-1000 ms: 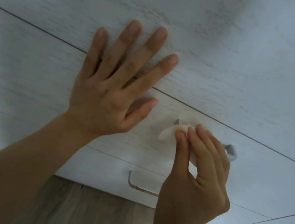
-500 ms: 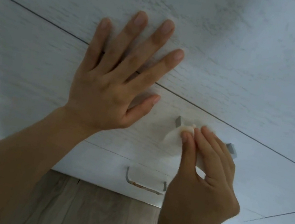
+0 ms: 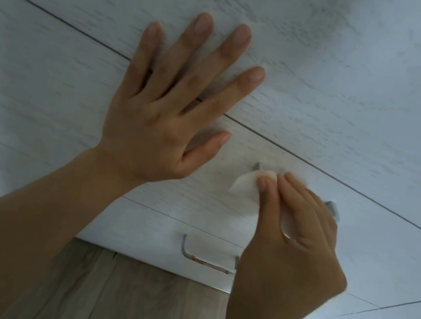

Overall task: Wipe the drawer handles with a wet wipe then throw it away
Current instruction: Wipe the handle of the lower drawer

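My right hand [image 3: 292, 245] pinches a white wet wipe [image 3: 248, 185] around the metal handle [image 3: 332, 207] of a pale wood-grain drawer; only the handle's two ends show beside my fingers. My left hand [image 3: 167, 113] lies flat with fingers spread on the drawer fronts [image 3: 49, 82], across the seam between two drawers, just left of the wipe. A second metal handle [image 3: 203, 262], with rusty marks on its bar, sits on the drawer below, partly behind my right wrist.
The white cabinet front fills most of the view, with dark seams between drawers. A grey-brown wooden floor [image 3: 138, 300] runs along the bottom beneath the lowest drawer.
My right hand has slid the wipe slightly along the handle, staying near its left end. My left hand stays pressed flat on the drawer fronts; the view has shifted a little.
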